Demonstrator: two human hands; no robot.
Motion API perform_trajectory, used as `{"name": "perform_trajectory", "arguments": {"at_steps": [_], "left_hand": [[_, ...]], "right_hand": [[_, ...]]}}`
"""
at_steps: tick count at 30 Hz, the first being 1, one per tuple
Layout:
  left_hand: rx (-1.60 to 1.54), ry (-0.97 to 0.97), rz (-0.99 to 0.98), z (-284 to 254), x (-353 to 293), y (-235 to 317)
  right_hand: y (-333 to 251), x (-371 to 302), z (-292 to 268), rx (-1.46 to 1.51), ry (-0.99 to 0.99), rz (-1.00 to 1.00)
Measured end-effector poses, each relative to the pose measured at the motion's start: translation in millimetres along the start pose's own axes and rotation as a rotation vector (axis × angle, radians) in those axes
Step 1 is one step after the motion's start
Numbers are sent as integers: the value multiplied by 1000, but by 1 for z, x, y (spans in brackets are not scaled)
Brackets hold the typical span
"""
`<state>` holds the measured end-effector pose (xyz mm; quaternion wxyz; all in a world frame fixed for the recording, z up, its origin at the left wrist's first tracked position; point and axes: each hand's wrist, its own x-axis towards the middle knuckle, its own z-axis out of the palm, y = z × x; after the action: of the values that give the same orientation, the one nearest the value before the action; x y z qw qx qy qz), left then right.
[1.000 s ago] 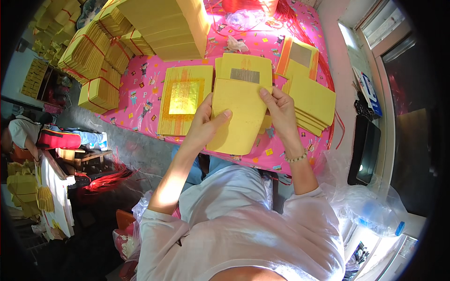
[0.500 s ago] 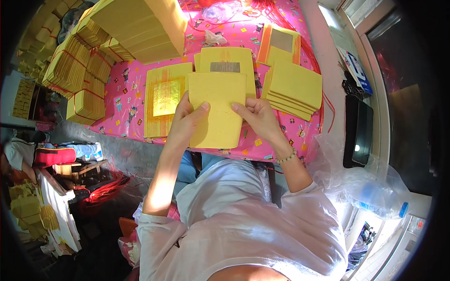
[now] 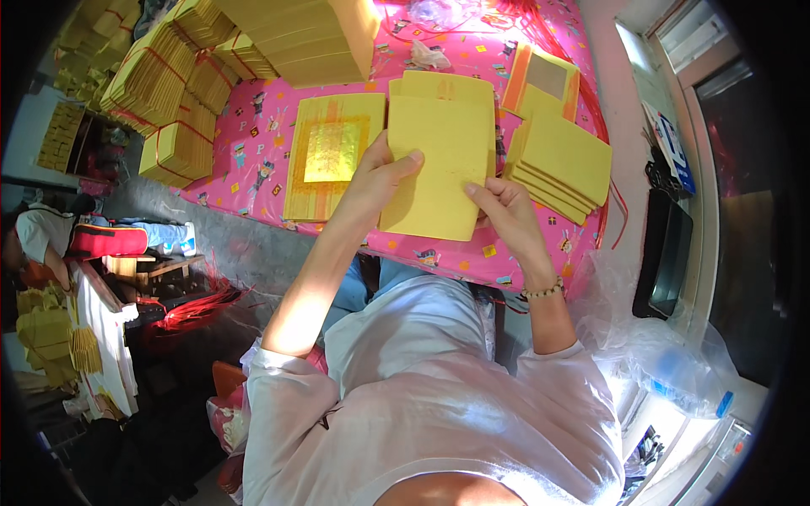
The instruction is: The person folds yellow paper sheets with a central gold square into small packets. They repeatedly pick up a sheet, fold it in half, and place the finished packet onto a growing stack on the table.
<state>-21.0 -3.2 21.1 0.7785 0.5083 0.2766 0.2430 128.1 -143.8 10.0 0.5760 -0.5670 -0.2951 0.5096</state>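
Between my hands is a yellow paper pad (image 3: 440,169), a rectangle lying partly over a stack of yellow paper (image 3: 447,86). My left hand (image 3: 384,177) grips its left edge, thumb on top. At the lower right edge, my right hand (image 3: 508,209) has its thumb on the face and its fingers curled; a beaded bracelet circles that wrist. Just left of the pad lies a stack of yellow paper with a gold foil square (image 3: 331,153). To the right sit several yellow paper pads (image 3: 567,158), fanned in a pile, and beyond them a sheet with a grey patch (image 3: 547,76).
Bundles of yellow paper tied with red string (image 3: 177,152) and a tall yellow stack (image 3: 325,38) stand at the table's left. A pink patterned cloth (image 3: 253,126) covers the table. Clear plastic bags (image 3: 666,354) hang at right. Another person (image 3: 42,244) sits at far left.
The pad has moved farther away over the stack behind it, covering the grey patch that showed there. My right hand sits lower along its edge. The whole view has shifted slightly.
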Motion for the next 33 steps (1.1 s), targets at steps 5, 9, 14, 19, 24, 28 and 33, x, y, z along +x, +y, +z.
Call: {"name": "perform_trajectory", "arguments": {"at_steps": [5,9,14,19,24,28,33], "left_hand": [[73,-16,129,1,4,-4],[59,4,197,5,4,-4],[147,12,307,8,2,-11],[113,12,288,14,3,-8],[116,33,324,16,1,-8],[135,-28,277,14,1,-10],[201,-157,144,13,-3,1]], "right_hand": [[10,4,3,-5,21,-56],[19,5,7,30,57,-157],[20,-9,2,-97,-21,111],[23,-17,2,-42,29,99],[32,-20,1,-32,44,93],[24,-12,-7,-2,48,-66],[15,-7,-25,-61,53,-113]]}}
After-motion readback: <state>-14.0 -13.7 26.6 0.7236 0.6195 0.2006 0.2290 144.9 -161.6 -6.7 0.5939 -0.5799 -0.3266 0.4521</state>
